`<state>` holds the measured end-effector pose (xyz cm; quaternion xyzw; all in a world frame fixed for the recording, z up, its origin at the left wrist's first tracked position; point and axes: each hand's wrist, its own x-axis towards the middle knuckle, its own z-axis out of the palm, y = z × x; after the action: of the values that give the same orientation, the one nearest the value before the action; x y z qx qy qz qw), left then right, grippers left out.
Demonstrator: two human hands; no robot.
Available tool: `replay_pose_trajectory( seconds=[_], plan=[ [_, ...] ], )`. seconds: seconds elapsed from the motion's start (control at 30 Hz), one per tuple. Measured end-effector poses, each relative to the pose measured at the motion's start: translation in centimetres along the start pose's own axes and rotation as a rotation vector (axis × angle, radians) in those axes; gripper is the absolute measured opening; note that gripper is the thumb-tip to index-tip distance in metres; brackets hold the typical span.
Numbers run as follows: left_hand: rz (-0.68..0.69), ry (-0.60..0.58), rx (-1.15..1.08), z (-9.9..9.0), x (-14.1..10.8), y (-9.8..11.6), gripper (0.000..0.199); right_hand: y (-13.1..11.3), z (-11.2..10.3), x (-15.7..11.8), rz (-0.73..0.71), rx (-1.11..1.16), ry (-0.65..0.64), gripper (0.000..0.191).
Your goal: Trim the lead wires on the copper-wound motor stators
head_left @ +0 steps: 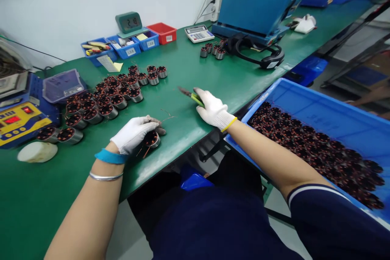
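Note:
My left hand (pixel 135 132), in a white glove with greyish fingertips, is closed around a small motor stator (pixel 153 139) near the table's front edge. Copper wires stick out from the stator's lower left side. To the right, my right hand (pixel 211 108), also gloved, grips green-handled pliers (pixel 195 97) whose dark, blurred tip points to the upper left above the table. Thin loose wire bits (pixel 168 116) lie just beyond my left hand. Rows of similar stators (pixel 106 109) with copper windings stand on the green table left of centre.
A blue crate (pixel 344 130) full of stators sits at the right. Along the back are small bins (pixel 163 32), a clock (pixel 129 22), a calculator (pixel 198 33), a black headset (pixel 258 55) and a blue machine (pixel 256 8). At the left are a yellow device (pixel 22 124) and a white round block (pixel 37 152).

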<state>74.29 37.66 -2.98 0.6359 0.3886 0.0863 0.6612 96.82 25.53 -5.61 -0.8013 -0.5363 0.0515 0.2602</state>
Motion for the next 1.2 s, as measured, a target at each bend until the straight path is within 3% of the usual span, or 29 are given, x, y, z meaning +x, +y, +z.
replay_pose_trajectory(
  seconds=[0.07,0.1,0.2,0.27,0.33,0.57,0.77,1.2],
  plan=[
    [-0.008,-0.001,0.008,0.0,0.0,0.1,0.028,-0.9,-0.6,-1.2,0.075,0.318,-0.069,0.067],
    [-0.005,0.006,0.026,-0.1,0.1,0.1,0.026,-1.5,-1.0,-1.9,0.105,0.498,-0.164,0.067],
    [0.024,-0.003,0.086,-0.2,0.4,-0.1,0.025,-3.6,-1.8,-3.9,0.229,0.93,-0.579,0.063],
    [0.044,-0.026,0.092,-0.3,0.6,-0.3,0.026,-4.5,-2.2,-4.4,0.319,1.056,-0.783,0.055],
    [0.065,-0.04,0.084,-0.4,0.7,-0.4,0.027,-5.0,-2.5,-4.3,0.38,1.057,-0.874,0.048],
    [0.096,-0.051,0.136,-0.5,0.8,-0.3,0.033,-5.1,-3.2,-2.1,0.344,0.798,-0.975,0.047],
    [0.142,-0.047,0.183,-0.6,1.0,-0.7,0.034,-6.0,-3.3,-1.8,0.345,0.75,-0.998,0.056],
    [0.131,-0.046,0.14,-0.2,0.7,-0.3,0.027,-5.5,-3.2,-1.8,0.273,0.693,-1.003,0.05]
  ],
)
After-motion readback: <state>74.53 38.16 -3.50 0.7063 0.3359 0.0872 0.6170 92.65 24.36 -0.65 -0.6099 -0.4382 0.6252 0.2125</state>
